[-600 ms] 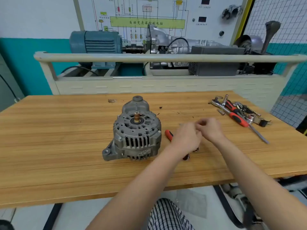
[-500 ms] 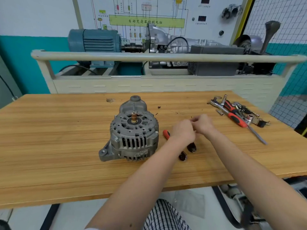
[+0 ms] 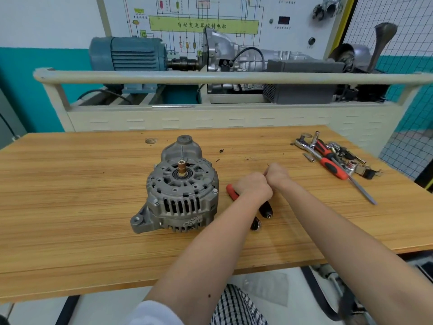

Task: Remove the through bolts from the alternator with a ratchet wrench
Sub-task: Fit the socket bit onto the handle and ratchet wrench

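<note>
Head view. Since half a second ago the two hands have stayed together just right of the alternator (image 3: 180,188), drawn a touch closer and more tightly bunched; the alternator, the tools and the bench have not moved, and only the camera's framing has shifted a little. The left hand (image 3: 254,187) is curled into a fist, knuckles up, above a red-and-black handle (image 3: 232,193) that pokes out beneath it toward the alternator; whether it grips that handle cannot be told. The right hand (image 3: 277,173) is curled too, touching the left, and what its fingers hold, if anything, is hidden. Two dark handle ends (image 3: 266,211) lie on the bench just below the left wrist.

The alternator stands at mid-bench, shaft end up, with bolt heads showing around its rim.

The bench (image 3: 70,207) is light striped wood with small dark specks near the hands. At its far right corner lies a pile of tools (image 3: 337,158): a ratchet, sockets and a red-handled screwdriver. Behind the bench is a cream frame holding a blue motor (image 3: 127,53) coupled to a gearbox (image 3: 225,52), with a wiring-diagram board (image 3: 203,24) above and teal walls to either side.
</note>
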A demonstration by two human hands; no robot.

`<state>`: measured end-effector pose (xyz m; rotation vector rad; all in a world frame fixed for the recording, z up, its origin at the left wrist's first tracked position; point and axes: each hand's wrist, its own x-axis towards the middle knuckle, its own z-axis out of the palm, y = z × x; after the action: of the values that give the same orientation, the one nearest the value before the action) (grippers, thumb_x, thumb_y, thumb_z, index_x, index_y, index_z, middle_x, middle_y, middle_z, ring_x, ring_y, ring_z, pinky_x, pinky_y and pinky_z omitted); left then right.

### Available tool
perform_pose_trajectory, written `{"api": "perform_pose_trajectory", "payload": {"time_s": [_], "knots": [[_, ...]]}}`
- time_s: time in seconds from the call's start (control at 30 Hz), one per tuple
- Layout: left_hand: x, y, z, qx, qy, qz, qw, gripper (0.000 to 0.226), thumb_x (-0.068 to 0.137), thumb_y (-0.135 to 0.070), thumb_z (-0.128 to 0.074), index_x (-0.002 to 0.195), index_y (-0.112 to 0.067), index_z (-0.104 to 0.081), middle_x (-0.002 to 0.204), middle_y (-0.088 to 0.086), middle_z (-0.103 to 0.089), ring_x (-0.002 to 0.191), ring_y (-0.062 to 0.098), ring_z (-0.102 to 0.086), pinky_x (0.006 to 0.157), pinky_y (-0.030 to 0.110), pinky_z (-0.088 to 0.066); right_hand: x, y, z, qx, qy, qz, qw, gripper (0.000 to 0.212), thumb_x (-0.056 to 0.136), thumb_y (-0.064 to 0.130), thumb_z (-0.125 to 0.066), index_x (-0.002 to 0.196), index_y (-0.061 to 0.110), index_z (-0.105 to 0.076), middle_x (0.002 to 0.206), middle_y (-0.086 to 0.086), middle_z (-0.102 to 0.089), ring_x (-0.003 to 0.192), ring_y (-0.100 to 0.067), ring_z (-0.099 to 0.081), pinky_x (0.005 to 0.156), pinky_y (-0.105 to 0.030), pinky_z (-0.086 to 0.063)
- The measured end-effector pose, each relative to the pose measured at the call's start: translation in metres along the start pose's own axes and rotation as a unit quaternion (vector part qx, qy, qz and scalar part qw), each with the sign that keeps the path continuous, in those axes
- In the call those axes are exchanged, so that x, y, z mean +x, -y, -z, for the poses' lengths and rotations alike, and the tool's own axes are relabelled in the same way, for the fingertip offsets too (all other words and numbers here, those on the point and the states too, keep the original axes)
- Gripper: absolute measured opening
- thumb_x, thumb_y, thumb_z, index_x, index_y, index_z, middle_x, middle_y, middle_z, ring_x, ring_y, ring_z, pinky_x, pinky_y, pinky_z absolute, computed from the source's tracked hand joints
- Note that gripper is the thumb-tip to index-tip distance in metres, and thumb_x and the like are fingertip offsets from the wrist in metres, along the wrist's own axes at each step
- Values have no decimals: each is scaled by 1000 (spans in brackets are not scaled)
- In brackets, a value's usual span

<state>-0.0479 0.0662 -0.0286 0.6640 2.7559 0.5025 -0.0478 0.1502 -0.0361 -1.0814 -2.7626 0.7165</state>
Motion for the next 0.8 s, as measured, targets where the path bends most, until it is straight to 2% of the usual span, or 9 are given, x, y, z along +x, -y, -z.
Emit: {"api": "perform_pose_trajectory", "payload": {"time_s": [0.1, 0.17, 0.23, 0.33, 0.43, 0.5, 0.57, 0.67, 0.8], "knots": [[-3, -1, -6, 61, -8, -4, 998, 14, 89, -19, -55, 76, -17, -48, 82, 3, -53, 88, 24, -56, 78, 35, -41, 0, -7, -1, 37, -2, 1, 999, 14, 87, 2, -59, 95, -1, -69, 90, -14, -66, 84, -26, -63, 69, -34, -50], [-6, -1, -7, 94, -7, -17, 995, 4, 89, -16, -53, 91, -16, -57, 92, 5, -57, 95, 27, -57, 81, 37, -42, -2, -14, 2, 105, 0, -12, 994, 11, 87, 6, -63, 95, 1, -69, 88, -11, -65, 82, -23, -61, 74, -35, -52], [-3, 1, -8, 104, -40, -40, 993, 25, 92, -14, -51, 115, -11, -59, 112, 9, -57, 106, 30, -54, 85, 39, -43, -6, -20, 10, 217, 11, -33, 976, 12, 87, 7, -66, 95, 0, -69, 88, -15, -67, 75, -23, -62, 73, -35, -57], [-10, -5, 13, -26, -114, -66, 991, 35, 96, -15, -49, 127, 0, -45, 116, 15, -57, 107, 33, -54, 80, 38, -43, -14, -20, 30, 391, -7, -32, 920, 15, 88, 1, -63, 102, -7, -66, 90, -19, -67, 63, -20, -61, 51, -22, -56], [-26, -15, 52, -246, -133, -104, 954, 25, 101, -21, -42, 118, -3, -40, 96, 12, -57, 76, 23, -56, 58, 32, -39, -25, -10, 55, 490, 3, 35, 871, 15, 90, -4, -58, 102, -12, -64, 80, -15, -65, 67, -19, -61, 53, -18, -54], [-38, -17, 82, -312, -126, -158, 928, 15, 102, -20, -38, 108, -6, -39, 84, 7, -52, 64, 17, -49, 57, 33, -41, -32, -1, 69, 513, 25, 90, 853, 11, 91, -6, -55, 91, -8, -65, 69, -9, -67, 66, -18, -60, 56, -18, -52], [-51, -9, 114, -387, -95, -199, 895, 10, 101, -14, -38, 95, -8, -43, 80, 9, -49, 58, 19, -46, 55, 33, -40, -36, 8, 77, 514, 59, 122, 847, 13, 93, -5, -52, 95, -6, -65, 72, -8, -65, 64, -14, -55, 59, -18, -50], [-65, 13, 156, -446, -49, -232, 863, 16, 100, -14, -45, 89, -5, -51, 78, 10, -50, 49, 15, -43, 44, 25, -33, -41, 19, 73, 457, 112, 116, 875, 15, 95, -2, -49, 99, -2, -63, 79, -9, -59, 64, -12, -51, 60, -19, -47], [-69, 45, 182, -380, -83, -250, 887, 22, 101, -24, -49, 99, -2, -55, 71, 3, -48, 44, 9, -41, 39, 22, -35, -45, 31, 45, 433, 188, -19, 881, 21, 98, 11, -42, 77, 11, -48, 66, -3, -46, 52, -10, -39, 41, -17, -35]]}}
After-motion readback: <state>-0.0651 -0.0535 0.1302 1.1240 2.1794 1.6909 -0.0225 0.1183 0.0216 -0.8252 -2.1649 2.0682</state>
